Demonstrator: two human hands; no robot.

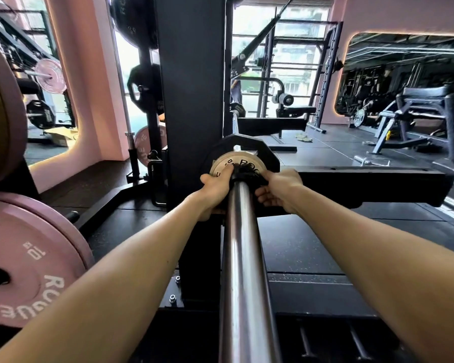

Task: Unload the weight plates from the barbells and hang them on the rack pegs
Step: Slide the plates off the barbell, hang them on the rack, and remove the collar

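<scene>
Fingers (227, 170) of the left hand (215, 188) are curled over the edge of the small pale plate (231, 163) at about 9 o'clock of the bar, with the thumb lying on the plate's face. On the other side, the right hand (278, 191) is half closed at about 3 o'clock, its fingers bent toward a black collar (247, 175) that sits around the barbell sleeve (243, 258) just in front of the plate; whether they really grip it I cannot tell, because this part is blurred.

From the head camera, the sleeve runs from 6 o'clock straight up to the middle of the frame. The pale plate is on this sleeve, and directly behind it, touching it, is a bigger black plate (262, 153) with angular edges. Beside them at 11 o'clock stands the dark rack upright (192, 87). A pink plate (29, 260), marked 10, is at 8 o'clock, and black plates (142, 85) hang on the rack at 11 o'clock, farther away.
</scene>
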